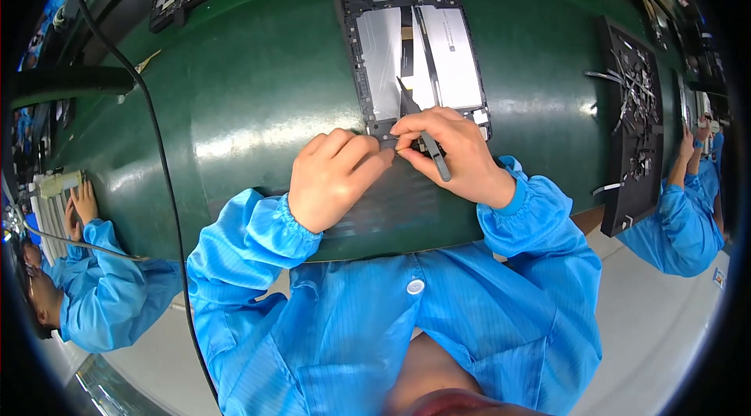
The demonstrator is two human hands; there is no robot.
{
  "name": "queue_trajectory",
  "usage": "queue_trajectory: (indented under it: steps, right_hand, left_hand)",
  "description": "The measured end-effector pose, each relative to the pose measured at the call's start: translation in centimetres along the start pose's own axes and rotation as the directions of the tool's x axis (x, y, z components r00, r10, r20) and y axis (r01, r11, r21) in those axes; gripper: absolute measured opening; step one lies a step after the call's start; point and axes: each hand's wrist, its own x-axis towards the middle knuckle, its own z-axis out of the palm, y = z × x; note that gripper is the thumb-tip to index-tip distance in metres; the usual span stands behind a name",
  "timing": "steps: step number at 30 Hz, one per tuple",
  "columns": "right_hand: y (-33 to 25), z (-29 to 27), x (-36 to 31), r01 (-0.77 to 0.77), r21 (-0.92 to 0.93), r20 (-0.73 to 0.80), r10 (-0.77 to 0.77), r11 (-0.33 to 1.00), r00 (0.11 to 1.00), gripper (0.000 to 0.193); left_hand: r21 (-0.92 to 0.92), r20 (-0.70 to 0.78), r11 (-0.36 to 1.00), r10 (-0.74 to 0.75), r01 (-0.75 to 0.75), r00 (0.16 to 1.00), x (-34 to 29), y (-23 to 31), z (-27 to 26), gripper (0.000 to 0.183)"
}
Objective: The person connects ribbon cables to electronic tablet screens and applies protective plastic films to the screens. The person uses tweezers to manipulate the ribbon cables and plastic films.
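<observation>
A flat, rectangular device (426, 48) is lying on the green tabletop (250, 103), straight in front of the person, its lower end sitting just beyond the fingertips. Its matt black frame is enclosing two long, smooth panels: the left one (379, 64) is gleaming silvery grey, the right one (460, 64) is looking whiter, and a narrow dark strip is running between them.

The right hand (469, 156) is gripping slim, dark grey tweezers (436, 154); their sharp tip is pointing away from the person, over the device, while their blunt end is sticking out below the fingers. Its thumb and forefinger are also bending together at the device's lower edge. The left hand (332, 180) is curving inward, its fingertips nearly meeting the right ones; whether they are pinching something small is impossible to judge, the spot being hidden.

Gathered, elastic cuffs are puckering the shiny blue cloth of the sleeves (250, 228). The tabletop is reflecting light in soft white patches. To the right, a black, oblong tray (635, 208) is holding a tangle of thin, curled strips (630, 83). On the left, a smooth black cable (156, 126) is hanging in a long curve.
</observation>
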Motion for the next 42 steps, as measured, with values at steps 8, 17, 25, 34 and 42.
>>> queue_trajectory:
  steps: [8,17,25,34,42]
  right_hand:
    - [-0.3,0.2,-0.1,0.006,-0.039,-0.023,-0.007,0.999,1.000,0.041]
    - [-0.6,0.0,0.0,0.001,-0.032,-0.016,-0.002,0.999,1.000,0.044]
    - [-0.5,-1.4,-1.1,-0.040,0.122,-0.038,0.045,0.992,0.998,0.039]
    - [-1.4,-1.9,-3.2,-0.315,0.393,0.085,0.307,0.864,0.948,0.029]
    - [-0.7,-0.8,-3.4,-0.268,0.388,0.032,0.278,0.882,0.960,0.022]
  left_hand:
    - [0.103,0.029,0.986,0.128,-0.130,0.991,-1.6,-0.5,-0.4,0.048]
    - [0.170,0.055,0.970,0.165,-0.172,0.985,-1.5,-0.3,-0.6,0.049]
    - [0.217,0.062,0.971,0.086,-0.097,0.994,-1.3,0.5,-0.7,0.051]
    - [0.221,0.048,0.971,0.079,-0.087,0.996,-1.1,0.3,-0.8,0.053]
    - [0.181,0.066,0.982,0.048,-0.059,0.997,-1.1,0.3,-0.9,0.052]
